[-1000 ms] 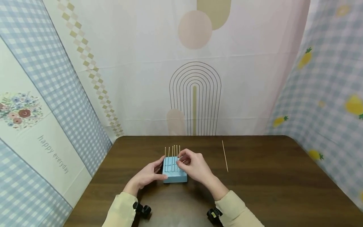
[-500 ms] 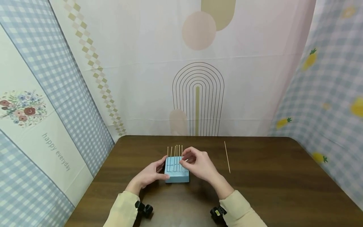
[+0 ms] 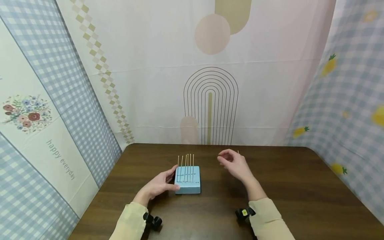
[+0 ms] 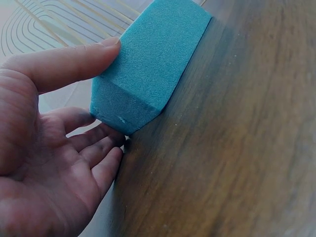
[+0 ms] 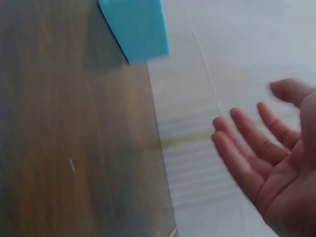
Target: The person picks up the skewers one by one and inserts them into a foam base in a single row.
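A light-blue foam block (image 3: 187,189) rests on the table with several thin wooden sticks (image 3: 193,163) standing upright in its top. My left hand (image 3: 157,186) holds the block by its left side. In the left wrist view the thumb (image 4: 74,61) presses near the block's upper edge, and the other fingers lie against its side. Right of the block and apart from it, my right hand (image 3: 237,165) is above the table, fingers loosely bent around nothing. Behind that hand, only the tip of a loose wooden stick (image 3: 238,152) shows.
The brown wooden table (image 3: 285,186) extends widely to the right. A patterned cloth (image 3: 156,100) hangs along its far edge. Checked cloths hang at both sides. Each wrist bears a small black camera.
My right hand has left the rightmost stick in the block and moved right, now covering most of the loose stick. The left hand keeps its hold on the block.
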### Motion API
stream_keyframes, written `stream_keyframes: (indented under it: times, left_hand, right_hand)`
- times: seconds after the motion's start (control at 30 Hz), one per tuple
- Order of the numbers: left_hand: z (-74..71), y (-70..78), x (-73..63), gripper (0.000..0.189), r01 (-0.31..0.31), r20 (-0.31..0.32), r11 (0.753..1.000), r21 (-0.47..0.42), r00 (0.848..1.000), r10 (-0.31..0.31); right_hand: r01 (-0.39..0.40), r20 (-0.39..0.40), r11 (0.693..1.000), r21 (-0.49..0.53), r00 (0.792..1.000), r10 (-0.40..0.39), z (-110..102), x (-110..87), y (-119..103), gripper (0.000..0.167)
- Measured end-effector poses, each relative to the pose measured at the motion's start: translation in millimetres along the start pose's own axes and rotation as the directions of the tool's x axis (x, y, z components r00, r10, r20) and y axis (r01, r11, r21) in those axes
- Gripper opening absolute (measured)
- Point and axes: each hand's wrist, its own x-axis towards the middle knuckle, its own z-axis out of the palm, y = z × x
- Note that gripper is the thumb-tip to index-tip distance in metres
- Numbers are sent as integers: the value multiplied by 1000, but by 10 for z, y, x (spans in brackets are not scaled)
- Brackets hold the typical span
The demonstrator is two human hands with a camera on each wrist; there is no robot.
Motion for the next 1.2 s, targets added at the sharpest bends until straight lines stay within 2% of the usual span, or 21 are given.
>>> stream_keyframes:
  times: [0.13, 0.23, 0.5, 0.67, 0.9, 1.2]
  left_hand:
    - [-8, -9, -21, 102, 9, 4, 1000, 8, 1000, -9]
    - [-26, -5, -40, 103, 18, -2, 1000, 12, 1000, -18]
    - [-60, -15, -99, 102, 22, 12, 1000, 17, 1000, -23]
    - [-71, -27, -132, 102, 11, 21, 1000, 14, 1000, -12]
    - [-74, -37, -132, 102, 9, 24, 1000, 11, 1000, -9]
    - [-62, -46, -127, 101, 3, 21, 1000, -2, 1000, -3]
  right_hand:
    - [-103, -15, 994, 40, 994, 104, -200, -18, 198, 28]
    - [-152, -32, 987, 61, 988, 154, -315, -48, 301, 34]
    - [-277, -27, 957, 88, 960, 280, -422, -208, 450, 48]
    - [-293, -18, 950, 104, 955, 297, -426, -293, 475, 53]
    - [-315, 2, 949, 25, 949, 315, -429, -329, 496, 58]
    - [-344, -2, 939, -11, 939, 344, -407, -311, 528, 62]
